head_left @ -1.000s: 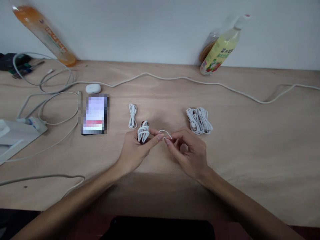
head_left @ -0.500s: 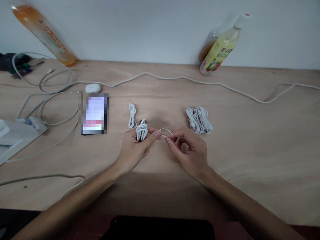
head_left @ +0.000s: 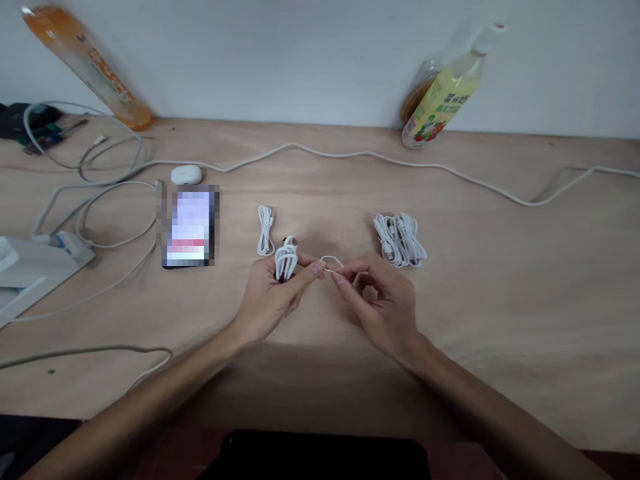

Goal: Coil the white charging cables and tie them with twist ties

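My left hand (head_left: 273, 287) is closed around a coiled white USB cable (head_left: 286, 260), whose metal plug end shows at the top. Its thumb and forefinger also pinch one side of a thin white twist tie (head_left: 331, 259), bent into a small loop. The other side of that tie sits between the thumb and forefinger of my right hand (head_left: 383, 297). Just behind my left hand lies another coiled white cable (head_left: 265, 230) on the wooden table (head_left: 320, 193). Several bundled white cables (head_left: 399, 239) rest side by side beyond my right hand.
On the left lie a phone (head_left: 190, 227), a white earbud case (head_left: 186, 175), loose cables (head_left: 115, 187) and a white power strip (head_left: 45, 267). An orange drink bottle (head_left: 95, 73) and a yellow bottle (head_left: 445, 100) stand by the wall. A long white cord (head_left: 360, 155) crosses the back.
My fingertips have drawn slightly closer together, and the loop of the twist tie is a little smaller. The cable stays in my left hand.
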`<state>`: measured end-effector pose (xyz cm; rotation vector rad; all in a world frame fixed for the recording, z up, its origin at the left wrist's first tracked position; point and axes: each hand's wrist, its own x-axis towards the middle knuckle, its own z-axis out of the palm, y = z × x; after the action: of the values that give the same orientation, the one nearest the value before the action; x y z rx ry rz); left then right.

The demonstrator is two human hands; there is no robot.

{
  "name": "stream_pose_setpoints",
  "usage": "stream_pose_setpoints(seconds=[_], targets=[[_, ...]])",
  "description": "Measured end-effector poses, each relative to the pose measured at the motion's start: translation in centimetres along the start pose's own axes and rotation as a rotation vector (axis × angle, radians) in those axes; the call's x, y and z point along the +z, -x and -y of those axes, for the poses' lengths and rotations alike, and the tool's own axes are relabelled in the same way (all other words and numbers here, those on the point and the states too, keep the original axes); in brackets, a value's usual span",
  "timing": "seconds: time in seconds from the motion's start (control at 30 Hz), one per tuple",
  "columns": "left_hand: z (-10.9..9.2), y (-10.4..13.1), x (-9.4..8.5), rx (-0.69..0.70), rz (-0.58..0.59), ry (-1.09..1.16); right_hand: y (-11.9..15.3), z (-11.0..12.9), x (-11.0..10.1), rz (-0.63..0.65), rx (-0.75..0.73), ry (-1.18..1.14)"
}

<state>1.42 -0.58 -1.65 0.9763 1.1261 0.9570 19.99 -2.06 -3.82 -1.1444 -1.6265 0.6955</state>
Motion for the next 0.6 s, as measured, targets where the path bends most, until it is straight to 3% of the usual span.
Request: stream_pose_setpoints(seconds=[0.3, 0.6], targets=[[-0.31, -0.06, 0.25, -0.011, -0.027, -0.029, -0.08, 0.14, -0.27, -0.021, -0.025, 0.106], [0.26, 0.00, -0.26, 0.018, 0.014, 0.094, -0.05, 0.55, -0.34, -0.141, -0.155, 0.139]])
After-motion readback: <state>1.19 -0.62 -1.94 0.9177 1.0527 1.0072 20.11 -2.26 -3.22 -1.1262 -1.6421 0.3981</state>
